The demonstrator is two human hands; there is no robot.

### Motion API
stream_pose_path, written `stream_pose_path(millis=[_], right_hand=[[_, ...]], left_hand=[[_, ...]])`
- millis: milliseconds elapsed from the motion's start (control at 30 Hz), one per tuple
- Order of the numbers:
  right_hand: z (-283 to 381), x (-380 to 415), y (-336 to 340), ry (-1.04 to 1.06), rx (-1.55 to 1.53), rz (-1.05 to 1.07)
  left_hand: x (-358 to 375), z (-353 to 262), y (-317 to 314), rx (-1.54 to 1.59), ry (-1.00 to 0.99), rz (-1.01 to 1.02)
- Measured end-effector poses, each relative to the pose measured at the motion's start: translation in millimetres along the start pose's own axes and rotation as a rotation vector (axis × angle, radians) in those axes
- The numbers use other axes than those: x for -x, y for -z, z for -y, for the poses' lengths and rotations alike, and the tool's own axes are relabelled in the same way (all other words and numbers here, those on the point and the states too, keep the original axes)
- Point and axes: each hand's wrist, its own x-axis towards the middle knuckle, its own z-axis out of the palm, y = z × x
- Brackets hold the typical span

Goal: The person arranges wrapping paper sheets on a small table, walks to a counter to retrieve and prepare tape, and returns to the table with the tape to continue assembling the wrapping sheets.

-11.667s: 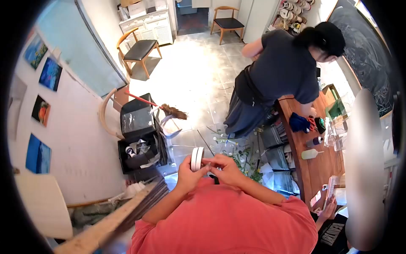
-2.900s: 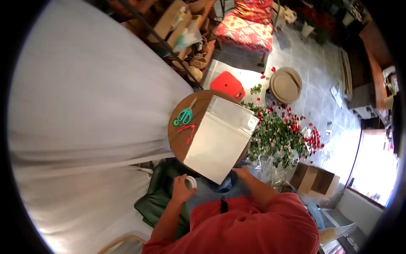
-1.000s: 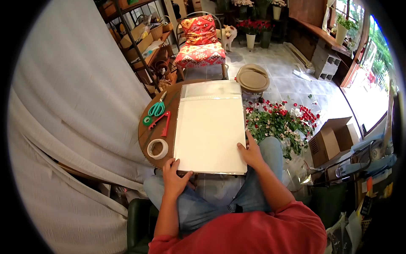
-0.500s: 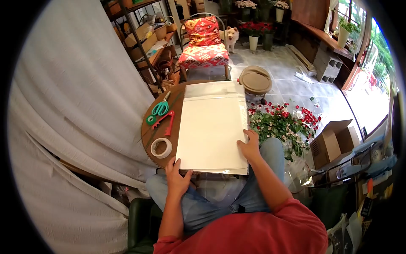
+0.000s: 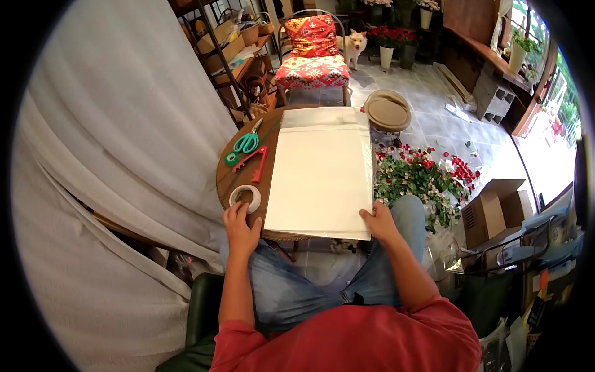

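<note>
A stack of large white sheets in clear plastic wrapping lies on the round wooden table, its near edge reaching past the table's front. My right hand grips the stack's near right corner, thumb on top. At the left, my left hand is off the sheets, thumb and fingers apart, fingertips right at the near rim of a wide roll of tape. Beyond the roll lie a red plastic tool with a toothed edge, a small roll of green tape and teal-handled scissors.
Red roses with leaves are heaped on the floor to the right, near an open cardboard box. A round beige stool stands behind the table. Farther back are a patterned chair and a dog. A white curtain hangs at the left.
My left hand has let go of the sheets' near left corner and moved left to the tape roll. My right hand has slid down to the near right corner. The view has shifted slightly.
</note>
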Motion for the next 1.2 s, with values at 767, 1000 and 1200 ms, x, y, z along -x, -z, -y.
stream_pose_path(millis=[767, 1000, 1200], right_hand=[[34, 73, -30, -0.430, -0.456, 0.531], [19, 37, -41, -0.386, -0.553, 0.200], [0, 67, -65, -0.126, -0.644, -0.028]], left_hand=[[49, -74, -10, 0.284, -0.240, 0.161], [16, 1, 15, 0.134, 0.231, -0.178], [-27, 17, 23, 0.088, 0.181, -0.076]])
